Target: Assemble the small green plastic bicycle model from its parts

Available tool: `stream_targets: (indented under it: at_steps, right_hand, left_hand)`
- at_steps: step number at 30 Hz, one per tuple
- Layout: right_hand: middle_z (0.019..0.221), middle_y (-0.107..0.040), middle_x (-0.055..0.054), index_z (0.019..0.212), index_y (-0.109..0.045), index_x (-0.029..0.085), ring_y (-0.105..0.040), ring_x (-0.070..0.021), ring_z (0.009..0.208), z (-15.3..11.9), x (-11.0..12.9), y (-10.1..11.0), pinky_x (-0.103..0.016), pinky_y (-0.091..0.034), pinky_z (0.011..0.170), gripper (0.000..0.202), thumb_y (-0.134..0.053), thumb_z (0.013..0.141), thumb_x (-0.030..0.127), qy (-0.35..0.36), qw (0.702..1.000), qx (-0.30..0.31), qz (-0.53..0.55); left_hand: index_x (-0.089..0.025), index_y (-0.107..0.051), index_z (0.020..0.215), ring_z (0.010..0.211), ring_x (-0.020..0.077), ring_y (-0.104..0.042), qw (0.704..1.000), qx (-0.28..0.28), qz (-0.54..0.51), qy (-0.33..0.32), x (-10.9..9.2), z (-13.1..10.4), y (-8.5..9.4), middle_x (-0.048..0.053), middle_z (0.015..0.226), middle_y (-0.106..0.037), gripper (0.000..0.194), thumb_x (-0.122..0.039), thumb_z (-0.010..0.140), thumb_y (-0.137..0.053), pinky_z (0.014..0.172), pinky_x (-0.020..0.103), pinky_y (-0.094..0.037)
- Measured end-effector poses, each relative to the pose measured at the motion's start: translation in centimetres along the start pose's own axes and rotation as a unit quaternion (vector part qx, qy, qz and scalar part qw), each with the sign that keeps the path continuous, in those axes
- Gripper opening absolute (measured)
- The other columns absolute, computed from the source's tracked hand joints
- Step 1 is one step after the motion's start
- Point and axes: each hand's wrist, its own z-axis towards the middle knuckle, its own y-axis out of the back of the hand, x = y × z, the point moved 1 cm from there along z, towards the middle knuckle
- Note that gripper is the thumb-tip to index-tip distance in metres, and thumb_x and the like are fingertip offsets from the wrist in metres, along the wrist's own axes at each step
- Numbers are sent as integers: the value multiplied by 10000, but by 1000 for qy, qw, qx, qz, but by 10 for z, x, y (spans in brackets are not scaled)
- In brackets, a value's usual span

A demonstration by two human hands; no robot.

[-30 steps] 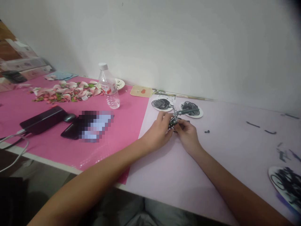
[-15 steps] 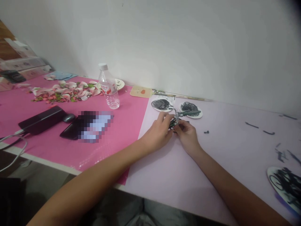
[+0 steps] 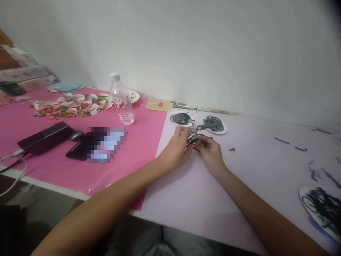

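My left hand [image 3: 174, 149] and my right hand [image 3: 211, 153] meet over the pale lilac mat, fingers closed around a small model bicycle [image 3: 195, 131]. Its silver part stands up between my fingertips, and a dark green bar [image 3: 209, 125] sticks out to the right. A black wheel-like ring shows below it, partly covered by my fingers. Just behind lie two white plates: the left plate [image 3: 172, 123] carries small black wheels [image 3: 181, 118], the right plate [image 3: 225, 128] a heap of black parts [image 3: 215, 121].
A black bit [image 3: 232, 149] and thin dark pieces [image 3: 282, 140] lie to the right. Near the right edge is a plate of model bicycles [image 3: 323, 209]. On the pink mat stand a bottle [image 3: 121, 99], petals [image 3: 77, 105], a phone [image 3: 77, 147] and a black box [image 3: 45, 138].
The view has shifted slightly. Between my hands the model bicycle has turned a little, and more of the black ring shows below it. Both hands keep their hold.
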Motion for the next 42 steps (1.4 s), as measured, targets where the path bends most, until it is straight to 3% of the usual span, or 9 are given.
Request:
stream_targets:
  at_steps: [8, 13, 17, 22, 26, 32, 34, 38, 42]
  right_hand:
    - [826, -671, -32, 970, -735, 198, -580, -162, 676, 0, 2, 0, -268, -477, 535, 525, -844, 697, 633, -3, 1000, 4, -18]
    - [828, -661, -36, 934, -747, 197, -574, -167, 699, -3, 6, 1, -261, -487, 534, 484, -800, 754, 644, 2, 999, 9, -40]
    - [890, -701, -58, 962, -752, 208, -604, -192, 740, -3, 13, 2, -275, -487, 543, 465, -699, 850, 657, 32, 997, 5, -66]
    - [1015, -732, -69, 1080, -729, 224, -668, -225, 917, 0, 26, 7, -347, -531, 815, 342, -644, 942, 525, 125, 982, -16, -138]
    - [990, -735, -39, 1262, -631, 256, -677, -212, 862, 2, 19, 10, -361, -516, 819, 354, -654, 945, 413, 135, 962, 40, -233]
    - [1029, -733, -84, 1010, -742, 230, -599, -284, 1073, 4, 16, 9, -452, -464, 984, 191, -614, 974, 367, 240, 898, 63, -363]
    - [1075, -728, -92, 1081, -745, 227, -600, -276, 1092, 0, 25, 7, -444, -471, 982, 242, -591, 997, 393, 250, 910, 41, -329]
    - [999, -747, -68, 1208, -728, 226, -671, -215, 876, -15, 42, -2, -333, -522, 716, 359, -676, 946, 466, 164, 966, 27, -198]
    - [949, -755, -74, 1114, -775, 198, -701, -213, 851, -24, 45, -9, -307, -545, 676, 353, -762, 874, 458, 130, 984, -7, -120]
  left_hand:
    - [-199, -492, 1225, 1078, 232, -564, 999, -20, -36, 26, 3, 1, 0, 112, 1175, -504, 353, -144, 904, -628, 900, 368, -550]
    - [-197, -523, 1228, 833, 138, -622, 976, -14, -181, 122, 15, 2, -6, 102, 1189, -576, 372, -193, 889, -676, 748, 306, -553]
    - [-187, -536, 1255, 827, 124, -649, 945, -4, -272, 184, 23, 4, -9, 101, 1154, -645, 434, -200, 862, -723, 747, 278, -552]
    - [-151, -557, 1228, 851, 147, -682, 923, -14, -305, 233, 22, 9, -4, 117, 1120, -696, 425, -176, 844, -738, 728, 270, -549]
    - [-158, -571, 1197, 903, 162, -672, 944, -43, -257, 202, 20, 9, 0, 106, 1104, -691, 393, -196, 845, -742, 727, 259, -531]
    - [-188, -549, 1174, 931, 172, -672, 971, -61, -192, 126, 16, 5, -2, 89, 1106, -678, 314, -208, 894, -688, 788, 283, -529]
    - [-198, -544, 1176, 926, 180, -671, 978, -67, -163, 108, 13, 3, -1, 90, 1110, -673, 283, -213, 917, -660, 801, 304, -533]
    - [-206, -530, 1204, 962, 212, -656, 993, -55, -88, 60, 4, 0, 0, 102, 1135, -655, 273, -187, 942, -604, 839, 353, -530]
    - [-196, -500, 1251, 1036, 240, -627, 998, -43, -50, 20, -8, -4, -2, 117, 1160, -623, 327, -147, 937, -577, 877, 377, -528]
